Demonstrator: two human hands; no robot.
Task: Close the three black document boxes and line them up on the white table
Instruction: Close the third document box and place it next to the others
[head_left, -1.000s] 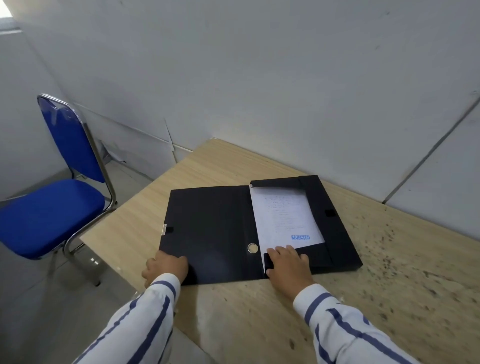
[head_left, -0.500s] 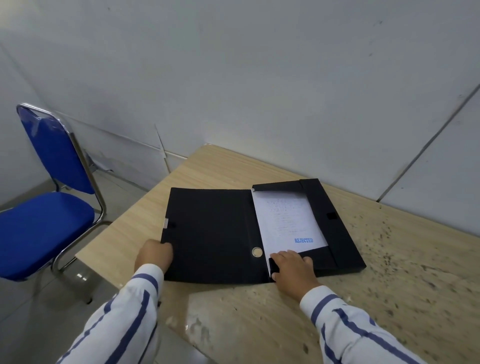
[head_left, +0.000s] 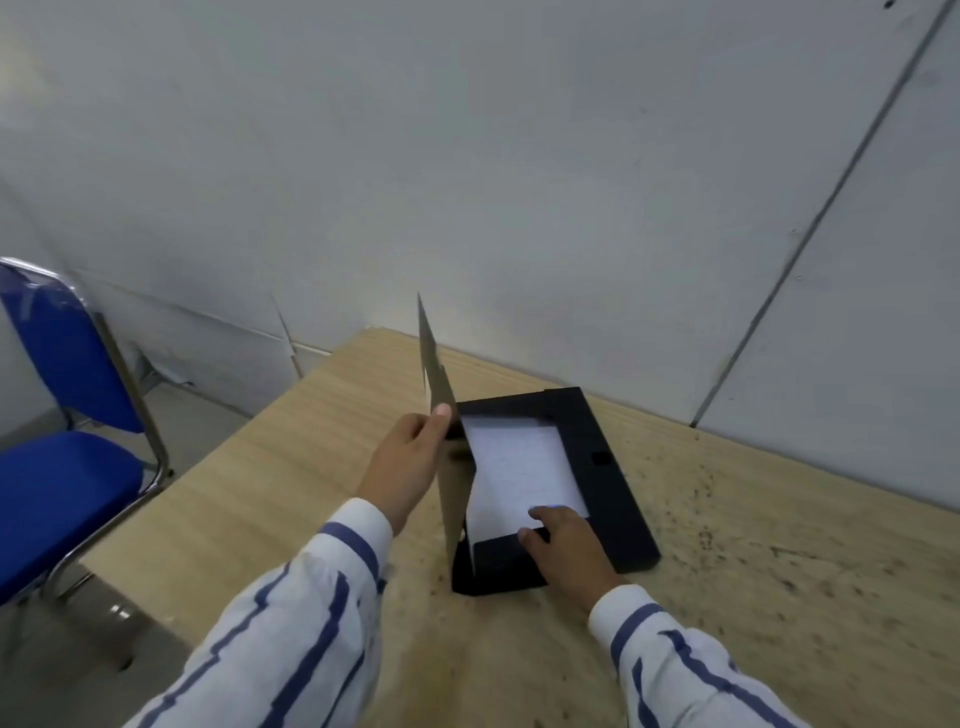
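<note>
One black document box (head_left: 613, 467) lies on the light wooden table (head_left: 270, 499), its tray holding a white sheet of paper (head_left: 524, 467). The box lid (head_left: 444, 431) stands nearly upright, seen almost edge-on. My left hand (head_left: 405, 467) grips the lid at its free edge, thumb on top. My right hand (head_left: 566, 545) rests flat on the tray's near edge and the lower part of the paper, fingers spread. No other black box is in view.
A blue chair with a chrome frame (head_left: 62, 431) stands on the floor left of the table. Grey wall panels (head_left: 519, 182) rise right behind the table's far edge. The table's right part (head_left: 779, 597) is speckled with dark stains.
My left hand has lifted the lid from lying flat open on the table to nearly upright, swinging it toward the tray. My right hand stayed on the tray's near edge.
</note>
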